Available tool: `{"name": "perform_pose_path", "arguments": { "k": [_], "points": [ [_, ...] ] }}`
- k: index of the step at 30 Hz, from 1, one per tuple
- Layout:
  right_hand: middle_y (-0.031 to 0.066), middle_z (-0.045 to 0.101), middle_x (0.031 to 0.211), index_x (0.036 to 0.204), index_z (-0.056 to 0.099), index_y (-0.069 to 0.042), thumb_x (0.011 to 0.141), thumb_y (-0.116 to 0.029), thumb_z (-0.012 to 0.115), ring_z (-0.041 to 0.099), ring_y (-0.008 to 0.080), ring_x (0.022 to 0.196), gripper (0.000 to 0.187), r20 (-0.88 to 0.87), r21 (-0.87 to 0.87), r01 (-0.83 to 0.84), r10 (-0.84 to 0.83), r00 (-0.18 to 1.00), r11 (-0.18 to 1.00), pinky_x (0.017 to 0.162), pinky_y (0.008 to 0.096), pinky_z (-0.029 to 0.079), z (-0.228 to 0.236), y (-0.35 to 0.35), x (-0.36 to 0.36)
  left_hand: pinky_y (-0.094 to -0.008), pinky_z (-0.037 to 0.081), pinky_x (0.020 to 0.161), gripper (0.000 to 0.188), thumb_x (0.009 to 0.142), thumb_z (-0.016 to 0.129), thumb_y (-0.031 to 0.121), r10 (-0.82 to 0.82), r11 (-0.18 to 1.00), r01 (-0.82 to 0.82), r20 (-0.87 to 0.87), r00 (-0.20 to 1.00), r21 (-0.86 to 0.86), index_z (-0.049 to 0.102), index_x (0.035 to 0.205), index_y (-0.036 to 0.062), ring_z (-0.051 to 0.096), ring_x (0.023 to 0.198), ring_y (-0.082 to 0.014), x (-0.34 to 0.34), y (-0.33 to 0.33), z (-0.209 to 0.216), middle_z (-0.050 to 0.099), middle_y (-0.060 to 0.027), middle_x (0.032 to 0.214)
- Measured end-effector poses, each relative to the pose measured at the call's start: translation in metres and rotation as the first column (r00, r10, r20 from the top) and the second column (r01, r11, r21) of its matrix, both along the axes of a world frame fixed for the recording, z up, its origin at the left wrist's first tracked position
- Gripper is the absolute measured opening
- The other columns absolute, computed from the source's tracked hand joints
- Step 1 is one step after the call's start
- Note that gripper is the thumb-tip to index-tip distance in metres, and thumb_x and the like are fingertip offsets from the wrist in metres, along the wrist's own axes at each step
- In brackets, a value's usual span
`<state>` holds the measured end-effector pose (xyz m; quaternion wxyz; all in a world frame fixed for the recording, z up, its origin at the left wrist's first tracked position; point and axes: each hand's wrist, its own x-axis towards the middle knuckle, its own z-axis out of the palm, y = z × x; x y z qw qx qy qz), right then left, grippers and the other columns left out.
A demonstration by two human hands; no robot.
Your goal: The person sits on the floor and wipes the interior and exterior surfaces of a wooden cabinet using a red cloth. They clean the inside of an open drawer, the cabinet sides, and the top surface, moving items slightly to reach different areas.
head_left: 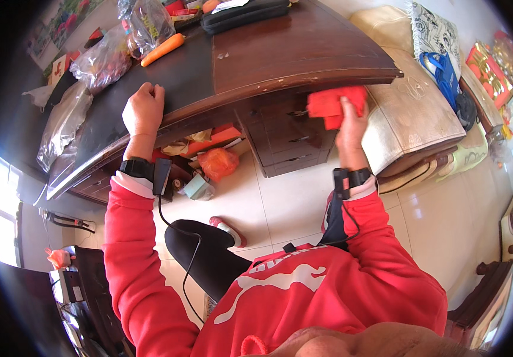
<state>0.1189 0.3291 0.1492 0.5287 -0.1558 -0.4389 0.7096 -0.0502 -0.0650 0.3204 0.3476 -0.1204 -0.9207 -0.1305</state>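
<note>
Your right hand (354, 126) grips a red cloth (328, 104) and holds it in front of the drawers (289, 137), just below the front edge of the dark wooden desk (286, 47) and near the beige sofa (414, 110). Your left hand (144, 111) is curled into a fist at the desk's black-topped side, with an orange carrot (163, 50) lying beyond it, though I cannot tell whether the fist presses on the surface

Pretty bright in here: daylight glares through a window (2, 208) on the left, glossy cream floor tiles (446, 223), big dark wooden desk (298, 47), beige couch (402, 113) beside it.
</note>
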Motion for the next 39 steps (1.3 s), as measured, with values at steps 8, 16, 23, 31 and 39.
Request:
{"name": "perform_pose_path", "arguments": {
  "k": [8, 16, 23, 31, 39],
  "points": [
    [0.0195, 0.075, 0.116, 0.137, 0.062, 0.000, 0.084, -0.027, 0.087, 0.074, 0.0298, 0.105, 0.064, 0.335, 0.322, -0.230, 0.117, 0.935, 0.918, 0.095, 0.0392, 0.056, 0.001, -0.154, -0.050, -0.0508, 0.057, 0.077, 0.036, 0.097, 0.060, 0.042, 0.023, 1.000, -0.023, 0.038, 0.999, 0.011, 0.074, 0.087, 0.0101, 0.071, 0.084, -0.0433, -0.004, -0.002, 0.002, 0.073, -0.0188, 0.085],
    [0.0091, 0.073, 0.118, 0.137, 0.064, 0.002, 0.087, -0.015, 0.084, 0.070, 0.0162, 0.104, 0.056, 0.235, 0.059, -0.729, 0.700, 0.674, 0.682, 0.094, 0.0326, 0.057, 0.010, -0.203, -0.053, -0.0509, 0.057, 0.077, 0.036, 0.097, 0.060, 0.042, -0.019, 0.996, 0.020, -0.013, 1.000, 0.082, 0.073, 0.087, 0.0102, 0.071, 0.085, -0.0436, -0.004, -0.006, -0.001, 0.073, -0.0190, 0.085],
    [0.0109, 0.073, 0.120, 0.128, 0.067, -0.002, 0.094, -0.008, 0.073, 0.072, 0.0241, 0.109, 0.035, -0.180, -0.229, -0.627, 0.601, 0.779, 0.744, 0.096, 0.0404, 0.059, 0.005, -0.072, -0.008, -0.0515, 0.057, 0.076, 0.036, 0.097, 0.060, 0.041, -0.038, 0.996, 0.039, -0.015, 0.999, 0.086, 0.072, 0.085, 0.0096, 0.070, 0.084, -0.0443, -0.003, -0.006, -0.001, 0.073, -0.0194, 0.085],
    [0.0101, 0.068, 0.130, 0.138, 0.057, -0.007, 0.102, -0.011, 0.066, 0.069, 0.0250, 0.116, 0.037, -0.372, -0.184, -0.138, 0.061, 0.926, 0.973, 0.099, 0.0428, 0.058, 0.005, 0.046, 0.033, -0.0498, 0.056, 0.073, 0.034, 0.098, 0.062, 0.040, -0.010, 0.998, 0.014, -0.058, 0.998, 0.066, 0.071, 0.085, 0.0101, 0.070, 0.082, -0.0426, 0.002, -0.002, -0.002, 0.072, -0.0177, 0.083],
    [0.0071, 0.072, 0.119, 0.131, 0.066, -0.002, 0.088, -0.008, 0.083, 0.068, 0.0158, 0.105, 0.046, 0.070, 0.053, -0.563, 0.560, 0.826, 0.824, 0.093, 0.0325, 0.057, -0.014, -0.076, 0.007, -0.0497, 0.057, 0.073, 0.033, 0.098, 0.062, 0.041, 0.006, 0.995, 0.005, -0.101, 0.995, 0.104, 0.071, 0.084, 0.0119, 0.070, 0.081, -0.0434, 0.001, -0.004, -0.004, 0.072, -0.0175, 0.083]
  ]
}}
